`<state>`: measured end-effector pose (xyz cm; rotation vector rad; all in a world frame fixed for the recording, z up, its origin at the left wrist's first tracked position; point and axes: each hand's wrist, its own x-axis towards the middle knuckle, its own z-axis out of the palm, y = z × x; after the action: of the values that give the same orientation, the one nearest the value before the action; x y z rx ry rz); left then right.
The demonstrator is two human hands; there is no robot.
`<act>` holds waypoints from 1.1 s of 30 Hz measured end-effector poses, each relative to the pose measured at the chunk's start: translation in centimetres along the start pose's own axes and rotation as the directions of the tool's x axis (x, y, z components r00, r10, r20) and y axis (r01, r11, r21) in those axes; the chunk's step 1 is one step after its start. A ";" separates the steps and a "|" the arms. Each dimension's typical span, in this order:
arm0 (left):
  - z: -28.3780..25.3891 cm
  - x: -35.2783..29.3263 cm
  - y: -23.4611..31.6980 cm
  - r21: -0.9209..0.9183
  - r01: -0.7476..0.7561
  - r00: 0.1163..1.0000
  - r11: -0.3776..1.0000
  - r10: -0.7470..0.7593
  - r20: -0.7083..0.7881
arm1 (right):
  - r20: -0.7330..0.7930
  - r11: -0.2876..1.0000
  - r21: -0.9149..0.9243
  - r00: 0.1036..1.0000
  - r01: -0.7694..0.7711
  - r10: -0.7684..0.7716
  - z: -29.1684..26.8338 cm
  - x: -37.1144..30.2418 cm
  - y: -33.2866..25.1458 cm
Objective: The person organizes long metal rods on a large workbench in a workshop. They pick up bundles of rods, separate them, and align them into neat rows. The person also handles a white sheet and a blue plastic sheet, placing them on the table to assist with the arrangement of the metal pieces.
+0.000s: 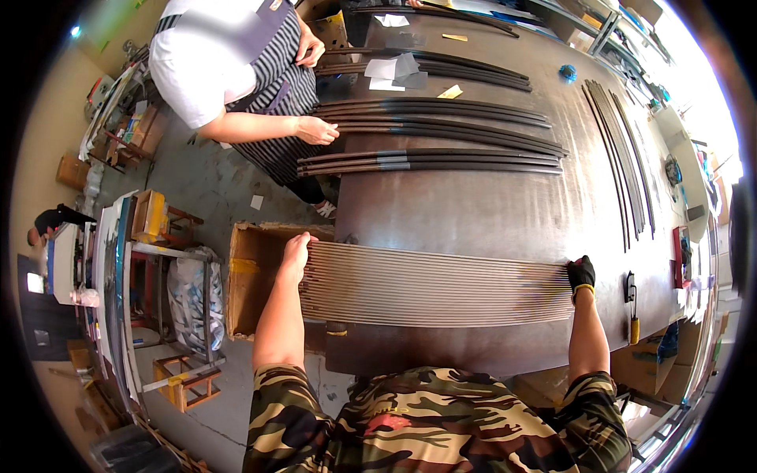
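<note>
Nearest me, my camouflage shirt (426, 422) filled the lower edge, soft and blotched green, brown and tan, and both my forearms ran up from it. Just beyond lay the bundle of rods (434, 288): thin, straight, pale grey lengths packed side by side into a flat ribbed sheet across the near part of the worktop (473, 209), which was dark brown, smooth and faintly glossy. My left hand (296, 256) was bare and pressed flat, fingers together, against the left ends of the rods, where they overhung the worktop edge. My right hand (581, 274) wore a black glove with a yellowish cuff and was set against the right ends; whether its fingers curled round the rods I could not tell. So the bundle sat between my two hands, touching both.

Below the left ends stood an open cardboard box (252, 276), its inside partly hidden by my arm. Farther off lay darker rod bundles (430, 162) in long groups, some with grey sleeves, bending with the lens. Another person's hand (315, 130) rested at their left ends, beside a striped apron (276, 87). More dark strips (623, 158) curved along the right side, their far ends lost in glare.
</note>
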<state>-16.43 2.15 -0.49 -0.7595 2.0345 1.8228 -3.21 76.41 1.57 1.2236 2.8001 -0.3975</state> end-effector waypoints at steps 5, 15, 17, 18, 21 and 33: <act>-0.1 0.5 0.0 0.042 -0.034 0.998 0.999 0.032 0.053 | 0.062 0.998 -0.053 0.998 -0.024 0.028 -0.2 1.9 2.3; 2.1 -1.5 2.6 -0.277 0.126 0.992 0.953 -0.122 0.031 | -0.098 0.996 -0.070 0.994 -0.052 0.045 -0.4 2.6 7.7; -0.3 -2.2 1.4 -0.153 0.044 0.998 0.987 -0.037 0.051 | -0.025 0.999 -0.006 0.999 0.032 -0.032 -1.3 2.2 6.9; -2.6 -0.8 -1.0 -0.146 0.037 0.994 0.989 -0.021 0.111 | 0.057 0.992 0.105 0.995 0.070 -0.077 -2.3 0.9 4.9; 0.1 -0.6 1.2 -0.145 0.074 0.989 0.987 -0.054 0.134 | 0.296 0.547 0.783 0.951 -0.297 0.093 -0.7 0.2 9.4; 0.8 -0.3 1.6 -0.066 0.087 0.987 0.994 -0.077 0.139 | -0.028 0.819 -0.162 0.827 0.551 -0.562 2.0 2.1 13.6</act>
<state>-17.21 3.07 0.92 -0.7065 1.8343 1.8564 5.19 86.26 -3.56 0.3668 3.1439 -0.1586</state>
